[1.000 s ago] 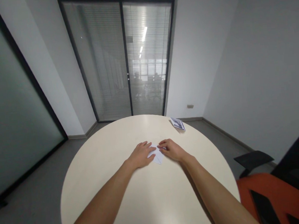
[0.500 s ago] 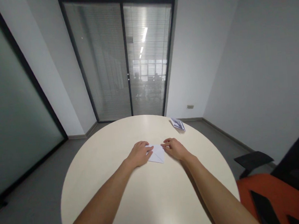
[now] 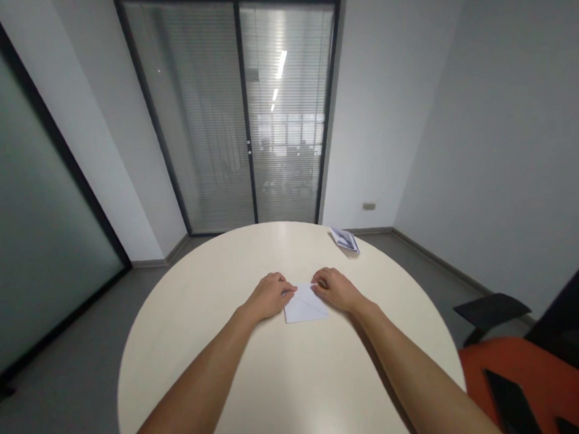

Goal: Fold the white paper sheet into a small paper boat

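A small sheet of white folded paper [image 3: 305, 309] lies on the round table, with crease lines running across it. My left hand [image 3: 270, 295] is at its upper left corner, thumb on top and fingers curled, closed on that edge. At the upper right corner my right hand [image 3: 336, 288] pinches the far edge between thumb and curled fingers. Parts of the paper's two sides are hidden under the hands.
The cream round table [image 3: 214, 276] carries a folded printed paper [image 3: 345, 240] near its far right edge. An orange chair [image 3: 543, 377] with black armrests stands close on the right. Beyond the table is a glass door [image 3: 286, 177] with blinds.
The white paper has turned slightly and come a little closer to me, its near edge now lying straighter. My right fingers have curled in more at its corner.
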### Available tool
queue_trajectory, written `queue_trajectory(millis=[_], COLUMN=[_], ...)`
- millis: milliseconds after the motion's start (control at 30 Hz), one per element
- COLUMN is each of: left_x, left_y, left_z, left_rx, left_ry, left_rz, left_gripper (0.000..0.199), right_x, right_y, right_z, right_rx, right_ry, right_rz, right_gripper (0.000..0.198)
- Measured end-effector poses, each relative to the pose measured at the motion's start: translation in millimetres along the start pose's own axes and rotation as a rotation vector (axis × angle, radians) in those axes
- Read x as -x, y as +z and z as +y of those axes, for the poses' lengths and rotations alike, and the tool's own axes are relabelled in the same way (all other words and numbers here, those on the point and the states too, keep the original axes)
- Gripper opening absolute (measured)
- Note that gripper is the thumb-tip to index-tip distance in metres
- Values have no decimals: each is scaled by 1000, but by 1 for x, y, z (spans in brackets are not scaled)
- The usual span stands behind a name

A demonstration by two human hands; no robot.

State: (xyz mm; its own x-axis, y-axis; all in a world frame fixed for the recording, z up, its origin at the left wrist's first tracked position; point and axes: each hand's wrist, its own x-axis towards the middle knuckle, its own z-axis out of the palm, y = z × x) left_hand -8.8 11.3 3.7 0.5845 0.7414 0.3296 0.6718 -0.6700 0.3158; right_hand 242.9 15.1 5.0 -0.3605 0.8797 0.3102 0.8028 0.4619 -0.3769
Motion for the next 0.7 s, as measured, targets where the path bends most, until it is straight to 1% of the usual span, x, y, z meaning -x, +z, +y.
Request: queue_trajectory(millis=[133, 233, 333, 533, 700], left_x=[-2, -4, -4, -3, -3], left_y=[0, 2, 3, 2, 1], left_z=[6, 9, 9, 7, 8], left_rx=[-24, -37, -37, -29, -23], left_ry=[-37, -54, -49, -36, -46], left_rz=[9, 12, 20, 36, 24], left_gripper=[23, 21, 19, 17, 17], right_x=[-1, 0, 1, 2, 1], right_y=[0, 0, -1, -2, -2], right_z=[-2, -5, -7, -10, -9], right_rx=[-19, -4, 5, -2, -21], right_ry=[-9, 23, 41, 30, 41], right_rz=[-11, -4, 6, 20, 21], right_gripper=[13, 16, 18, 15, 17])
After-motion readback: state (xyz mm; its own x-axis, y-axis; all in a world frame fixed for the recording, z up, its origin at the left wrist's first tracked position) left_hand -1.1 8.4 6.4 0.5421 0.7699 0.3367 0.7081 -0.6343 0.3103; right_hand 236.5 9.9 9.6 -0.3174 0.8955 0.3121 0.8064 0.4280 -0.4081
